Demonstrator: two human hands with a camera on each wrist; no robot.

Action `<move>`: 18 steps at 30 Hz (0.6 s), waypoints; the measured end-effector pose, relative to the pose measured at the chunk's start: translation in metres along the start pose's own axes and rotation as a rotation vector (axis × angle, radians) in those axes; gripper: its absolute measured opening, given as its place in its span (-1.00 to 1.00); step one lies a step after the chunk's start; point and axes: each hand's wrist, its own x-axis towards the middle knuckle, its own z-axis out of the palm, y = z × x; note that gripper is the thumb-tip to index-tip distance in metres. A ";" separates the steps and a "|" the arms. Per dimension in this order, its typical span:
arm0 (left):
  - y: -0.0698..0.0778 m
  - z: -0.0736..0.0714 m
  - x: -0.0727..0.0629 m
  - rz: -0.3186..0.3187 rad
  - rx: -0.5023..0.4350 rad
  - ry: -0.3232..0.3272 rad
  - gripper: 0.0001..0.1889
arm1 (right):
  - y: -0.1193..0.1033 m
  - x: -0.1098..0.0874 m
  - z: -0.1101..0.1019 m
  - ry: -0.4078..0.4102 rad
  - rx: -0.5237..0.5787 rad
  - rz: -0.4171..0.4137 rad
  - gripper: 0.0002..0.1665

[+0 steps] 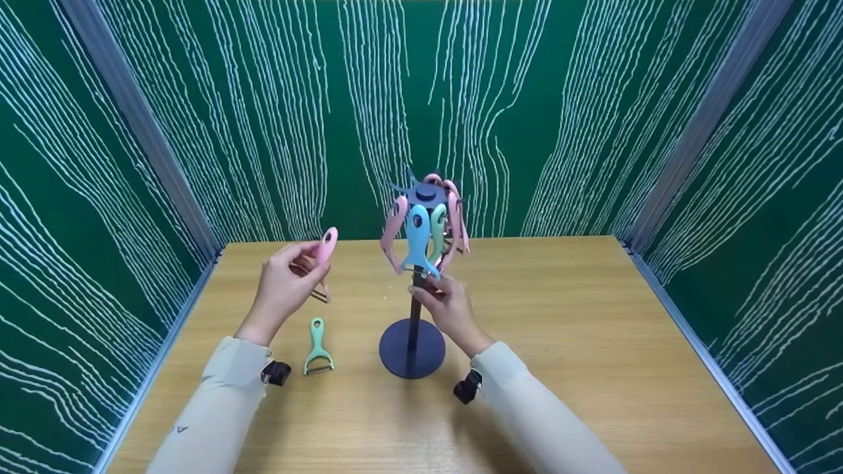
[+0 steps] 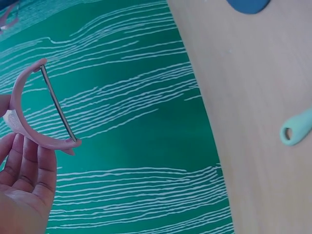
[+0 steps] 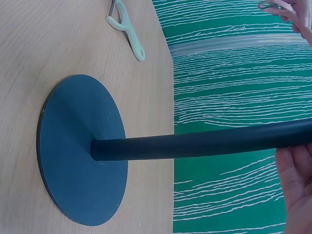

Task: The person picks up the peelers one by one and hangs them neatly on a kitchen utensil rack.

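My left hand (image 1: 283, 283) pinches a pink Y-shaped peeler (image 1: 326, 249) by its handle, above the table's left part; the left wrist view shows its metal blade pointing away from the palm. My right hand (image 1: 451, 309) grips the pole (image 3: 204, 145) of a dark rotating-style utensil stand just beneath the hung peelers. From the stand's top ring of hooks (image 1: 427, 192) hang a blue peeler (image 1: 417, 240), a green peeler (image 1: 438, 232) and several pink peelers (image 1: 393, 227). At the ring's back left, bare hooks stick out.
A mint green peeler (image 1: 317, 339) lies on the wooden table (image 1: 560, 316), left of the stand's round base (image 1: 395, 349). Green walls (image 1: 375, 79) with white wavy lines enclose the back and both sides, with metal posts (image 1: 711, 118) at the corners.
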 end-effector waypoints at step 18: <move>0.039 0.002 0.014 0.111 -0.035 0.013 -0.58 | -0.001 0.001 0.001 0.017 -0.003 -0.037 -0.81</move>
